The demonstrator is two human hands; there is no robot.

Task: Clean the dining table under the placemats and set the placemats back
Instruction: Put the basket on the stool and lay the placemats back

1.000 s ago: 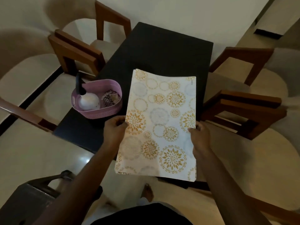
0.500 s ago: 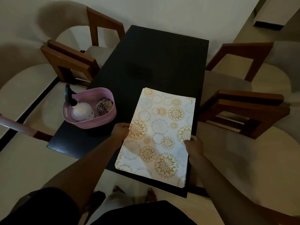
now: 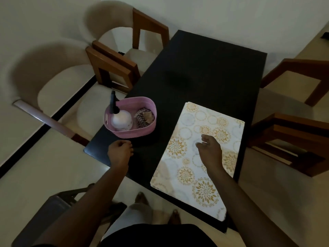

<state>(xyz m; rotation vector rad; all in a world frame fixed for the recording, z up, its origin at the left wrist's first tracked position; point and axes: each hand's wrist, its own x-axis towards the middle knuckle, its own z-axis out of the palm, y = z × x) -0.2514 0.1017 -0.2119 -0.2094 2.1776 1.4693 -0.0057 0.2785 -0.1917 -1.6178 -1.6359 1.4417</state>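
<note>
A white placemat stack (image 3: 197,157) with gold and grey flower circles lies flat on the near right part of the black dining table (image 3: 204,72). My right hand (image 3: 210,148) hovers over its middle, fingers loosely curled, holding nothing. Just below a pink basket (image 3: 142,132), my left hand (image 3: 120,152) hangs over the table's near left corner, fingers loosely curled and empty. Inside the basket stand a white spray bottle (image 3: 122,120) with a black nozzle and a crumpled cloth (image 3: 144,116).
Wooden chairs with pale seats stand on both sides: two on the left (image 3: 114,63) and two on the right (image 3: 292,139). A dark chair (image 3: 53,207) sits at the lower left. My feet show on the pale floor under the table's near edge.
Both hands have let go of the placemat stack, which now lies flat on the table. My left hand moved left toward the basket and my right hand rose over the mat.
</note>
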